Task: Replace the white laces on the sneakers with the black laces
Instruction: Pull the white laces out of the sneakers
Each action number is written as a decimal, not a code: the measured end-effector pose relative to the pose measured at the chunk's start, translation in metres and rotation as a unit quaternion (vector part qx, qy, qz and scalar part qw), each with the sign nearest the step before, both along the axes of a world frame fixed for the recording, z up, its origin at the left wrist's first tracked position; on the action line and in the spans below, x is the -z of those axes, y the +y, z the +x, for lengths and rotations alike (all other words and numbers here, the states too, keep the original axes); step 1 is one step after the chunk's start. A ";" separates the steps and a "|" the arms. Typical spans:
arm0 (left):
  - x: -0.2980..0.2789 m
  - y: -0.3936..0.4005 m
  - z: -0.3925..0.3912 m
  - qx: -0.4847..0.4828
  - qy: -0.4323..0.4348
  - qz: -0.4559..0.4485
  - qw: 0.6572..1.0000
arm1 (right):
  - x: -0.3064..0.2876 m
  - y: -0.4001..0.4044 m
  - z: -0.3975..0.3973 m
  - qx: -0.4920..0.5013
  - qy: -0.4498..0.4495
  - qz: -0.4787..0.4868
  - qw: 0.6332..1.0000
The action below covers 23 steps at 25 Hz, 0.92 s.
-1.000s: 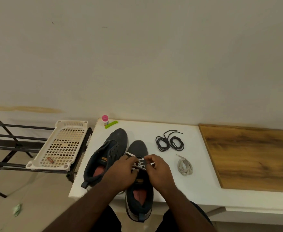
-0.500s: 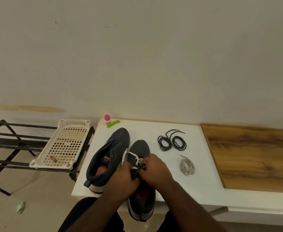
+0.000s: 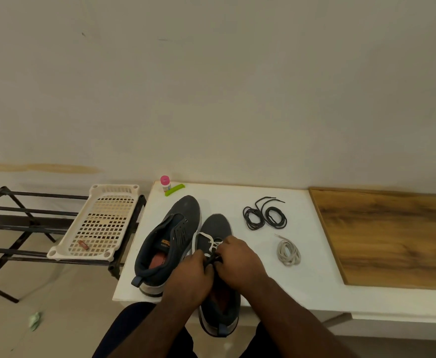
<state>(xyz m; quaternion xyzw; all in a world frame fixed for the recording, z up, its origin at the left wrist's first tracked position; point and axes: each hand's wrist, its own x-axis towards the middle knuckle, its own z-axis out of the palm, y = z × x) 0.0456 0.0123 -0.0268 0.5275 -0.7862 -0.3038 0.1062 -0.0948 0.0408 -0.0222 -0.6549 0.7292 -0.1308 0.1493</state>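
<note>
Two dark grey sneakers lie on the white table. The left sneaker has no lace in it. The right sneaker still carries a white lace that loops out over its tongue. My left hand and my right hand meet over that shoe's eyelets, fingers curled and pinching the white lace. Two coiled black laces lie to the right of the shoes. A loose white lace sits bundled just in front of them.
A small bottle with a pink cap and a green strip sit at the table's back left corner. A wooden board covers the right side. A cream plastic tray rests on a black metal rack to the left.
Both hands have slid a little toward me along the right sneaker, and a loop of white lace has come free toward the toe. The view has shifted slightly.
</note>
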 end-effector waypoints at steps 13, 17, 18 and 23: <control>0.007 0.001 -0.001 0.015 -0.004 -0.008 1.000 | 0.012 0.007 0.000 0.026 0.027 -0.035 0.999; 0.006 -0.001 0.000 0.011 -0.004 -0.022 1.000 | 0.014 0.010 -0.021 0.247 -0.145 -0.096 0.953; 0.006 0.000 0.000 0.012 -0.005 -0.023 1.000 | 0.015 0.013 -0.025 0.240 -0.147 -0.101 0.954; 0.005 0.002 -0.004 0.028 0.004 -0.023 0.999 | 0.006 0.011 -0.009 0.000 0.037 -0.035 0.999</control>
